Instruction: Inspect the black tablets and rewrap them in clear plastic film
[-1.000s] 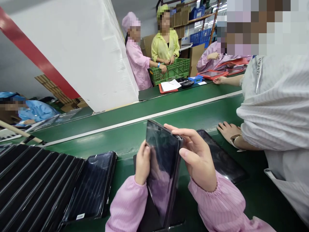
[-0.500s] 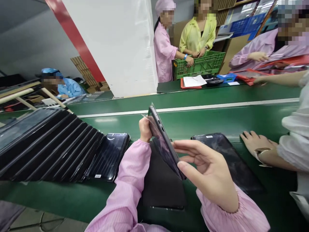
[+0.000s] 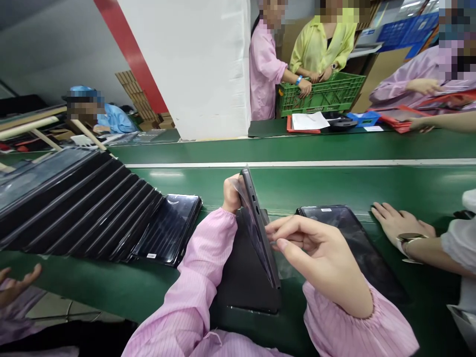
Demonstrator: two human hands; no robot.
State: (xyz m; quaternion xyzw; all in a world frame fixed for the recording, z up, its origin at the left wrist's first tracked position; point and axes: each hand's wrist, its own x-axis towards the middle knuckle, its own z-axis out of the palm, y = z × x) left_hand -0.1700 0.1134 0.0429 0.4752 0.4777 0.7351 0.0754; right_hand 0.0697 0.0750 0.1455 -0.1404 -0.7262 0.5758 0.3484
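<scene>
I logged the tablet [image 3: 257,225] standing on its long edge between the two hands, tilted, its long axis running from the far upper end down toward me and slightly right. The left hand [image 3: 232,194] was the one in contact: closed around the upper end, with a thin clear film [image 3: 237,187] apparently showing at that corner. The right hand [image 3: 322,258] sat just beside the lower half, fingers and thumb drawn narrow, tips at the tablet's face. I could not tell whether they held anything or were only touching.

The lower end appeared to rest on a dark flat pad [image 3: 247,282] lying on the green conveyor belt [image 3: 297,183]. Toward the left lay a leaning row of tablets [image 3: 74,198], ending in one close beside the left sleeve [image 3: 199,253]. To the right lay another tablet [image 3: 345,238], flat on the belt — a co-worker's hand [image 3: 399,223], wearing a watch [image 3: 411,237], rested just beyond it.
</scene>
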